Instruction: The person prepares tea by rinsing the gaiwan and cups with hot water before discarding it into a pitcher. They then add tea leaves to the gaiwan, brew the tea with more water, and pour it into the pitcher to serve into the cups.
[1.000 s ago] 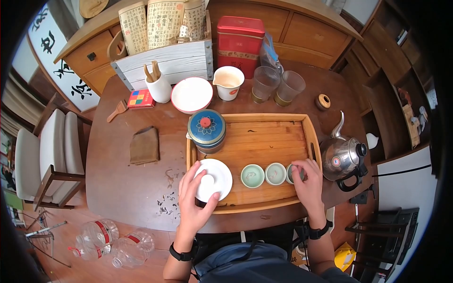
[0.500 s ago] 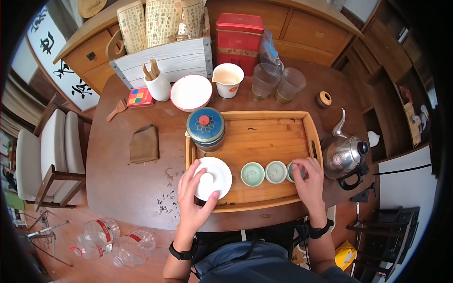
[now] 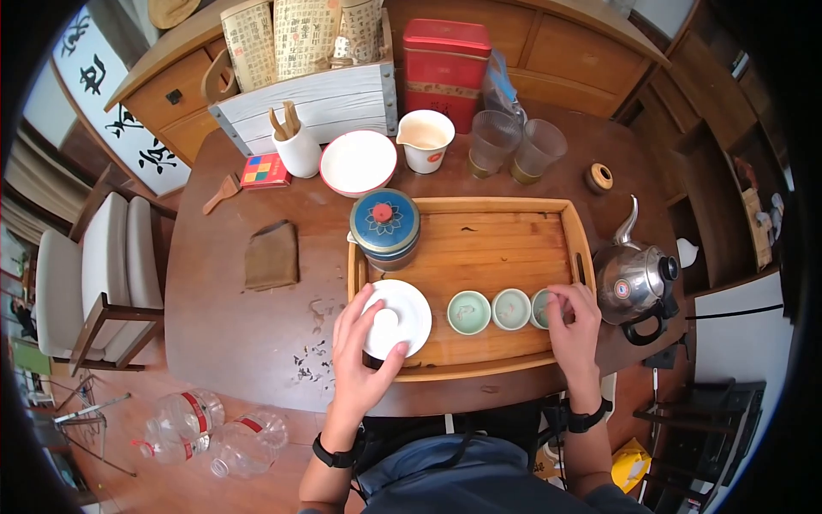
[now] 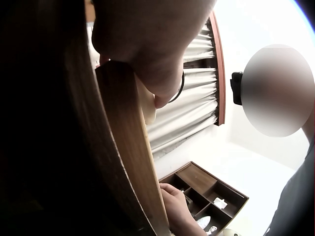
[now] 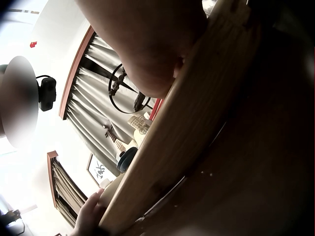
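Observation:
My left hand [image 3: 358, 370] spans the near-left rim of a white lidded gaiwan [image 3: 413, 324], fingers along its left side and thumb at the front. The gaiwan's round knob [image 3: 387, 323] shows between them. On the right, my right hand [image 3: 577, 330] pinches the rim of a small green teacup [image 3: 539, 310], partly hidden by the fingers. Two matching teacups, one in the middle [image 3: 511, 309] and one at left [image 3: 469, 313], stand in line with it. All are on a bamboo tray [image 3: 497, 248]. Both wrist views mostly show the tray's side wall [image 4: 129, 132].
A blue-lidded pot [image 3: 384, 230] occupies the tray's back-left corner. Right of the tray stands a steel kettle [image 3: 629, 287]. Behind are a white bowl [image 3: 360, 163], a pitcher [image 3: 425, 141] and two glasses. Left lie a brown cloth [image 3: 271, 255] and scattered tea leaves [image 3: 312, 364].
The head view has shifted slightly, so the whole scene sits a little further right. Both hands keep their places at the gaiwan and the right-hand teacup.

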